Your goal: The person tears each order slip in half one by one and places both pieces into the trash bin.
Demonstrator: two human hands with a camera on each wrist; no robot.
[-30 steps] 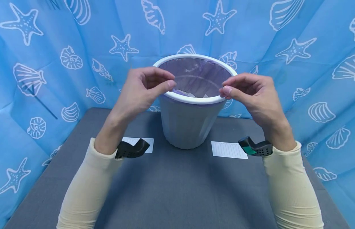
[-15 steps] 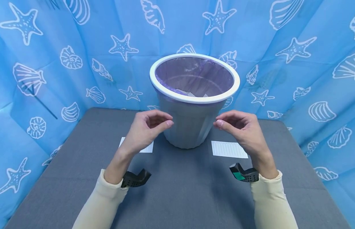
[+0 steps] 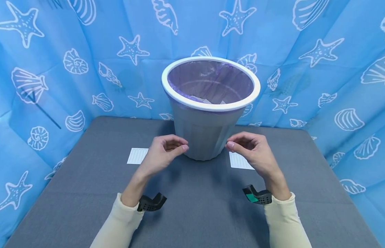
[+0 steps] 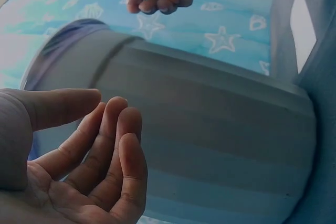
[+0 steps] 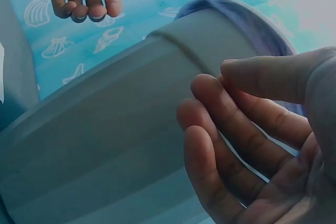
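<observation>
A grey waste bin [image 3: 201, 132] with a white rim [image 3: 211, 107] stands upright at the back middle of the head view. Its inside is lined with a purple bag [image 3: 198, 77], and a few white scraps [image 3: 207, 101] show low inside. My left hand [image 3: 161, 155] hovers in front of the bin's left side, fingers loosely bent, thumb near the fingertips. Mirroring it, my right hand [image 3: 254, 151] hangs by the bin's right side in the same shape. Nothing shows between the fingers of either hand. Both wrist views show the bin's ribbed wall [image 4: 210, 124] behind the fingers.
On the grey tabletop [image 3: 198, 206], a lined white card [image 3: 137, 156] lies left of the bin. Another lined card [image 3: 239, 162] is on the right, partly covered by the right hand. A blue curtain [image 3: 186, 31] with shells and starfish encloses the back and sides.
Both hands have come down from beside the bin's rim toward me and closer together, to the lower part of the bin. The bin and cards have stayed in place.
</observation>
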